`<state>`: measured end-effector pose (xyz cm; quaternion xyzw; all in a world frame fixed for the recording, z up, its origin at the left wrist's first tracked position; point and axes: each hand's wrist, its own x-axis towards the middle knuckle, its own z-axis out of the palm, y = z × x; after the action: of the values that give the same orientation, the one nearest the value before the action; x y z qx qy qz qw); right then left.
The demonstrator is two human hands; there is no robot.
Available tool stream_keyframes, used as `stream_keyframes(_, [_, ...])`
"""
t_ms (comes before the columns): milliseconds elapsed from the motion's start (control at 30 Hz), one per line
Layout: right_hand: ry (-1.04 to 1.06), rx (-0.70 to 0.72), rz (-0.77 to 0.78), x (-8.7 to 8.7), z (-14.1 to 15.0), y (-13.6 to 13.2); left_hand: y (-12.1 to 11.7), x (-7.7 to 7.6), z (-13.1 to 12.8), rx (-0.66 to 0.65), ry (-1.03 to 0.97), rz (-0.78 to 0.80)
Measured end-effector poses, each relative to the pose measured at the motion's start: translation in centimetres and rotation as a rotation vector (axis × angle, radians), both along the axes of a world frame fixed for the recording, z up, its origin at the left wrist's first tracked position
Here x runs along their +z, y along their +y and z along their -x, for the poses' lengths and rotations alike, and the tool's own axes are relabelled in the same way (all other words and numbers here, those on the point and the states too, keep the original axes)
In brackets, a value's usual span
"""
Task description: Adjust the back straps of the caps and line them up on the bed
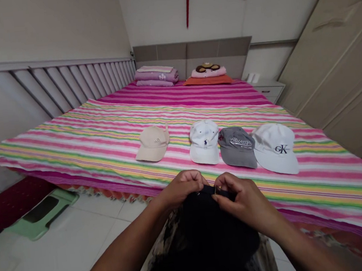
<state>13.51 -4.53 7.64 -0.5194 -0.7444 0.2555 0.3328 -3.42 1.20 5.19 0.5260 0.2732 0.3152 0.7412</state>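
Both of my hands hold a black cap (pixel 205 210) in front of my body, at the near edge of the bed. My left hand (pixel 186 186) pinches the strap at its upper left. My right hand (pixel 239 194) grips the strap on the other side, thumb and forefinger at a small gold-coloured buckle (pixel 216 190). Much of the cap blends into dark clothing below. Beyond my hands a beige cap (pixel 153 142), a white cap (pixel 204 141), a grey cap (pixel 238 146) and a white CK cap (pixel 276 149) lie on the bed.
A striped sheet covers the bed (pixel 80 137). Folded purple bedding (pixel 155 77) and a pink and orange stack (pixel 208 74) lie by the headboard (pixel 172 52). A green stool (pixel 42 214) stands on the floor at left; a white nightstand (pixel 270 90) is at far right.
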Motion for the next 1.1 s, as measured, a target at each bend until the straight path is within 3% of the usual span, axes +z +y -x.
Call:
stream_keyframes(67, [0.104, 0.023, 0.117, -0.2, -0.2, 0.3, 0.1, -0.1, 0.1, 0.010, -0.005, 0.024])
stream_keyframes(233, [0.535, 0.137, 0.579, -0.9, -1.7, 1.4, 0.6, -0.5, 0.5, 0.074, -0.096, 0.093])
stream_keyframes(333, [0.614, 0.189, 0.689, -1.6, -3.0, 1.8, 0.9, -0.6, 0.9, 0.098, -0.149, 0.114])
stream_keyframes(467, [0.595, 0.236, 0.717, -2.6, -3.6, 1.7, 1.2, -0.9, 1.3, 0.113, -0.190, 0.116])
stream_keyframes(567, [0.631, 0.261, 0.752, -2.7, -3.1, 1.6, 1.3, -1.1, 1.2, 0.044, -0.173, 0.102])
stream_keyframes(733, [0.649, 0.114, 0.669, -1.6, -1.9, 1.3, 0.8, -0.7, 0.8, -0.078, -0.128, 0.051])
stream_keyframes(867, [0.595, 0.095, 0.631, -0.9, -1.6, 0.7, 0.2, 0.3, 0.6, -0.129, 0.041, -0.013])
stream_keyframes(967, [0.523, 0.077, 0.581, -0.7, -1.5, 0.3, -0.2, 0.6, 0.3, -0.126, 0.121, -0.040])
stream_keyframes(1100, [0.470, 0.052, 0.530, -0.7, -1.2, 0.0, -0.5, 0.4, -0.3, -0.081, 0.086, -0.040])
